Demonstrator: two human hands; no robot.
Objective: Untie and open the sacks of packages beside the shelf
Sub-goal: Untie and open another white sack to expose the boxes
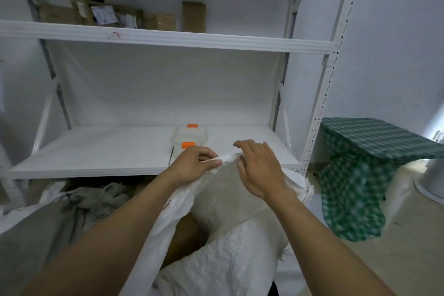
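A white sack (228, 259) of woven plastic stands on the floor just in front of the white metal shelf (96, 151), at the right end of its lower board. The sack's mouth is open. The left hand (192, 163) pinches the far rim of the mouth between thumb and curled fingers, holding a bunched strip of the white fabric up at about the level of the lower board's front edge. The right hand (259, 173) lies just beside it with the fingers spread and only loosely bent. Its thumb touches the same rim, and it grips nothing that can be seen. Between and below the two hands a grey parcel (228, 197) wrapped in cloudy film fills the mouth, with a brown shape in the shadow to its left. To the left of the white sack lies a grey sack (36, 235), its frayed top crumpled under the lower board. On that board, just behind the left hand, stand clear containers (189, 134) with orange lids. Cardboard boxes (108, 14) sit on the board above. To the right of the shelf a green checked cloth (360, 163) hangs down over something hidden.
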